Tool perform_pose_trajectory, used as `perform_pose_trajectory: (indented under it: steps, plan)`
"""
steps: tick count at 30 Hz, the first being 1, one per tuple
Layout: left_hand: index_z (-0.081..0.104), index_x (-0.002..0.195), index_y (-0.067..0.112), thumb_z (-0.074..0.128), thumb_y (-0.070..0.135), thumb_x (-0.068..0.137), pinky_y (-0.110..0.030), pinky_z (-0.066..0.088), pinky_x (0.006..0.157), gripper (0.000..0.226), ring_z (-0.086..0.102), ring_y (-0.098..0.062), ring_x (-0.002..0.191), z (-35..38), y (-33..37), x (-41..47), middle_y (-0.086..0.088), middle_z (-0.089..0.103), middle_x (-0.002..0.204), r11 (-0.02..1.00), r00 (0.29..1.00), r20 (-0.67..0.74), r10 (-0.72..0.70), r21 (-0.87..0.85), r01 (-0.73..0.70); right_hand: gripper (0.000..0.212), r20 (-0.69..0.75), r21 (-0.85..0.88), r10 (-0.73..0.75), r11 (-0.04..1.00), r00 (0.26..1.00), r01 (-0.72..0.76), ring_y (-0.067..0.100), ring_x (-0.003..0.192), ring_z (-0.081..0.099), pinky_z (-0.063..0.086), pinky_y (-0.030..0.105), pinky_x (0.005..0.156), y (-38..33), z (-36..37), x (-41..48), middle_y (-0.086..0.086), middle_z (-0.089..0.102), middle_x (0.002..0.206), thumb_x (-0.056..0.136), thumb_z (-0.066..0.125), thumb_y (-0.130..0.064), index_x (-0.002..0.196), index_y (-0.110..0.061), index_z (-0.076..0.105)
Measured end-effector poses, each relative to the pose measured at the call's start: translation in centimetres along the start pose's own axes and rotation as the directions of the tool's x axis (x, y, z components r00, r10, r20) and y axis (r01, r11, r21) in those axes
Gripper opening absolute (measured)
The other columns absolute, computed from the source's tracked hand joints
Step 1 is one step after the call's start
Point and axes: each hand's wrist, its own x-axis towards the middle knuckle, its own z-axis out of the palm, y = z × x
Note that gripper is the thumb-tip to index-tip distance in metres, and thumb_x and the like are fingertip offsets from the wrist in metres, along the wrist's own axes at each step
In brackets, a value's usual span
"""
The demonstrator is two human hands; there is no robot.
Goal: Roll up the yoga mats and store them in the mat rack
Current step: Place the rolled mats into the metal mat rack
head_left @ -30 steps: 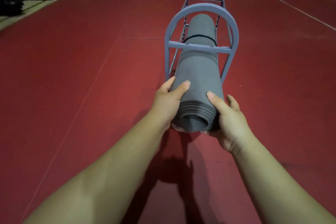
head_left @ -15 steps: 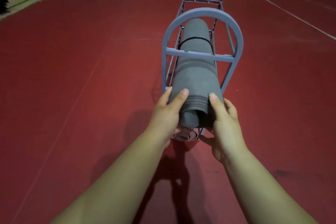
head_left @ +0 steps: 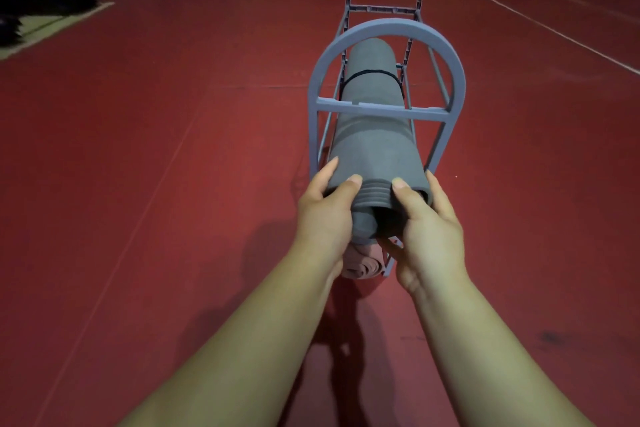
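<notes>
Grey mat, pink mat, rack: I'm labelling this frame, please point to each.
grey mat [head_left: 375,149], head view, upper side of roll.
pink mat [head_left: 362,269], head view, its spiral end.
rack [head_left: 388,28], head view, top of near arch.

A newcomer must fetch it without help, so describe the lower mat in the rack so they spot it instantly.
On the red floor stands a long blue-grey rack with arched ends. The left hand and the right hand grip a thick grey mat in its near opening. Just beneath that, low by the floor, shows the rolled end of the lower mat: the only pink one.
</notes>
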Motion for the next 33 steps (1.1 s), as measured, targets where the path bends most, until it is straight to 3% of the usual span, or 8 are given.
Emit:
perform_pose_trajectory:
  steps: [3,8,16,19,22,24,27,33]
  plan:
    - [0.067,0.125,0.042,0.074,0.022,0.086,-0.046,0.061,0.083,0.045,0.074,-0.024,0.101,0.3,0.3,0.8,-0.001,0.072,0.121,0.999,1.0,0.008,0.02,0.025,-0.02,0.056,-0.012,0.018,-0.011,1.0,1.0,0.011,0.019,0.101,0.074,0.06,0.036,0.071,0.0,0.4,0.7,-0.004,0.073,0.122,0.086,0.077,-0.019,0.138,-0.033,0.06]
    - [0.067,0.126,0.038,0.072,0.023,0.087,-0.043,0.06,0.079,0.042,0.074,-0.023,0.1,1.0,1.3,2.8,-0.001,0.073,0.118,0.999,1.0,0.005,0.025,0.022,-0.025,0.063,-0.057,0.076,-0.001,0.997,0.998,0.006,0.023,0.103,0.073,0.06,0.052,0.086,0.0,2.2,2.4,0.001,0.071,0.123,0.082,0.081,-0.017,0.138,-0.033,0.06]
    - [0.069,0.111,0.038,0.069,0.018,0.093,-0.057,0.057,0.094,0.026,0.073,-0.024,0.103,1.5,0.9,5.3,-0.001,0.074,0.115,1.0,0.998,-0.058,0.009,0.007,-0.009,0.065,-0.103,0.093,0.012,0.996,0.995,-0.002,0.022,0.1,0.074,0.06,0.052,0.088,0.2,4.2,4.8,0.001,0.071,0.123,0.08,0.082,-0.011,0.138,-0.03,0.059]
    - [0.069,0.114,0.037,0.067,0.017,0.094,-0.053,0.058,0.092,0.028,0.073,-0.025,0.104,1.4,0.3,5.2,-0.001,0.073,0.118,0.999,0.998,-0.055,0.006,-0.033,-0.008,0.062,-0.08,0.055,0.0,0.998,0.997,0.005,0.02,0.098,0.074,0.061,0.048,0.085,0.1,3.8,5.0,-0.001,0.072,0.121,0.08,0.083,-0.012,0.134,-0.032,0.061]
    - [0.067,0.119,0.044,0.066,0.024,0.096,-0.046,0.058,0.08,0.031,0.072,-0.024,0.106,1.5,0.3,5.2,0.002,0.072,0.122,0.999,1.0,-0.023,-0.007,-0.04,0.006,0.059,-0.077,0.052,-0.027,0.998,0.997,0.031,0.02,0.1,0.074,0.061,0.048,0.088,-0.3,3.8,5.5,-0.001,0.072,0.121,0.079,0.083,-0.011,0.131,-0.033,0.063]
    - [0.066,0.121,0.043,0.067,0.024,0.095,-0.049,0.059,0.085,0.032,0.073,-0.022,0.104,1.9,0.5,5.6,0.002,0.072,0.121,0.999,1.0,-0.026,0.01,-0.042,-0.011,0.06,-0.082,0.07,-0.026,0.997,0.996,0.032,0.023,0.102,0.073,0.059,0.05,0.09,-0.4,4.0,6.0,0.001,0.071,0.122,0.08,0.083,-0.011,0.133,-0.031,0.062]
    - [0.063,0.129,0.04,0.067,0.032,0.095,-0.053,0.056,0.098,0.036,0.071,-0.021,0.109,2.4,0.4,6.2,0.002,0.071,0.124,0.996,0.997,-0.038,0.069,0.054,-0.067,0.063,-0.093,0.058,-0.036,0.997,0.995,0.041,0.024,0.103,0.073,0.059,0.053,0.09,0.3,4.4,6.8,0.002,0.072,0.122,0.079,0.083,-0.016,0.137,-0.029,0.06]
    - [0.045,0.15,0.04,0.056,0.05,0.087,-0.041,0.042,0.115,0.065,0.052,-0.013,0.133,2.5,-0.5,6.2,0.003,0.051,0.149,0.906,0.973,-0.009,0.229,0.367,-0.21,0.081,-0.154,0.054,-0.08,0.994,0.985,0.09,0.017,0.107,0.071,0.059,0.045,0.091,1.2,4.5,7.3,-0.003,0.067,0.129,0.073,0.086,-0.03,0.146,-0.03,0.051]
